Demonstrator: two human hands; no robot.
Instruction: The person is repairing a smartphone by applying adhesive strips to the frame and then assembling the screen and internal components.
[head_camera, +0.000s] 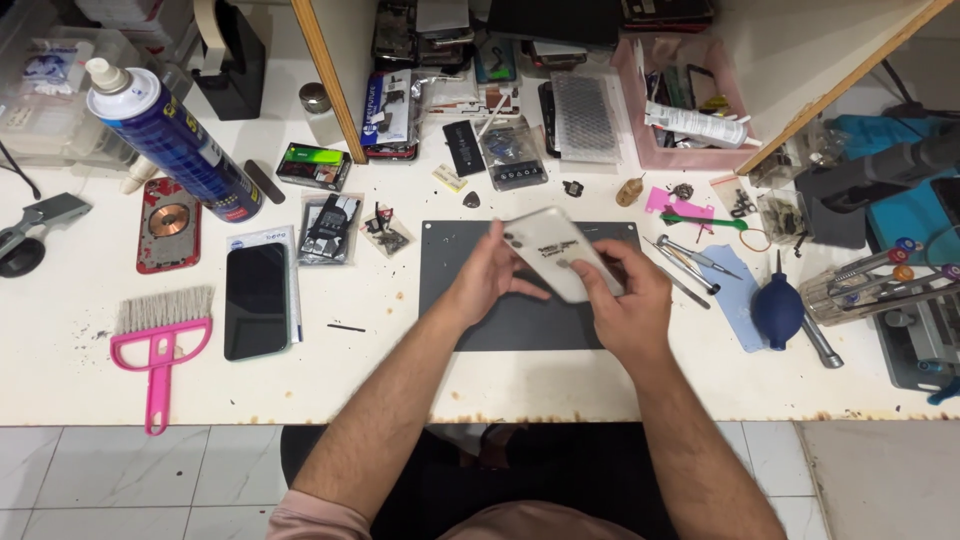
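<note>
Both of your hands are closed on the white phone (558, 252), which you hold tilted above the dark grey work mat (470, 320), back side up; its motion blurs the top edge, so finer detail on it cannot be told. Your left hand (487, 278) cups the near left edge with fingers curled under, and your right hand (628, 300) wraps the lower right corner, thumb lying on the back.

Working left to right across the bench: the blue spray can (170, 135) lies tilted at the far left, with the red phone back (168, 225) beside it and the pink brush (160, 335) nearer the table edge. Next comes a dark phone (257, 300) lying flat, screen up, well clear of your left forearm. To the right of the mat lie thin metal tools (690, 260) and the blue air blower (778, 308), near your right hand.

Judging from this hold, you would do well to keep the phone low over the mat so a slip lands soft, grip by the edges rather than pressing the flat back, and mind your right elbow near those loose tools.
</note>
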